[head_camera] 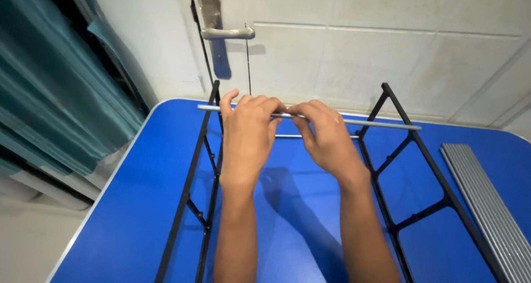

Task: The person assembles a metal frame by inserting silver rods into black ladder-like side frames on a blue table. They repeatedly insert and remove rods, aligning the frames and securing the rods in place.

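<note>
Head view looks down over a blue table (138, 205) pushed against a pale panelled door (359, 51) with a metal lever handle (221, 31). Both bare hands meet near the middle of a thin silver metal rod (381, 124) that runs level from left to right above the table. The left hand (246, 136) curls its fingers over the rod from above, thumb raised at the side, clenched on it. The right hand (326, 136) pinches the same rod just beside the left, fingertips nearly touching those of the other hand. The rod sticks out well past both hands, its left end near the top of the left black frame (191, 178) and its right end reaching the right black frame (409, 145). These two ladder-like side frames stand upright on the table, one at each side of the forearms. A second thin rod (287, 136) spans between the frames just below the held one, partly hidden by the hands. A bundle of grey ribbed metal slats (489, 205) lies flat at the table's right edge. Teal curtains (50, 84) hang at left.
</note>
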